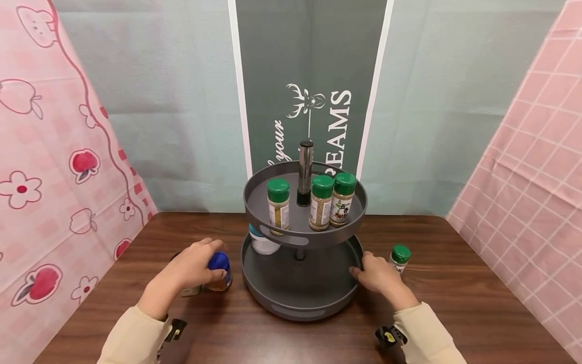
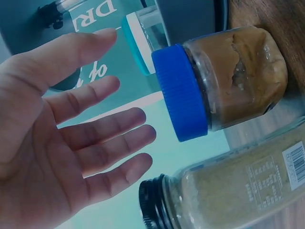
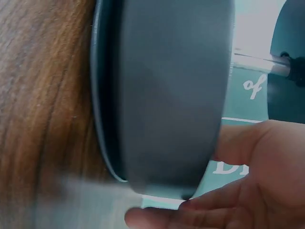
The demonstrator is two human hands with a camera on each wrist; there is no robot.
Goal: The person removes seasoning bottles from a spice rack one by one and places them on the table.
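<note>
My left hand (image 1: pixel 193 264) hovers with fingers spread at a jar of brown spread (image 2: pixel 248 76) with a blue lid (image 2: pixel 180 93). A gap shows between the fingertips and that lid in the left wrist view. Beside it stands a black-capped glass jar of pale powder (image 2: pixel 233 186), mostly hidden in the head view. My right hand (image 1: pixel 381 274) grips the lower tray's rim on a dark grey two-tier rack (image 1: pixel 300 290), thumb inside and fingers outside. The upper tray (image 1: pixel 254 207) bears three green-capped spice bottles (image 1: pixel 321 205). A small teal-lidded tub (image 1: pixel 265 246) sits in the lower tray.
Another green-capped spice bottle (image 1: pixel 400 257) stands on the wooden table (image 1: pixel 436 303), just right of my right hand. A metal post (image 1: pixel 305 169) rises from the rack's centre. Fabric hangs behind the table (image 1: pixel 182 126) and along both sides.
</note>
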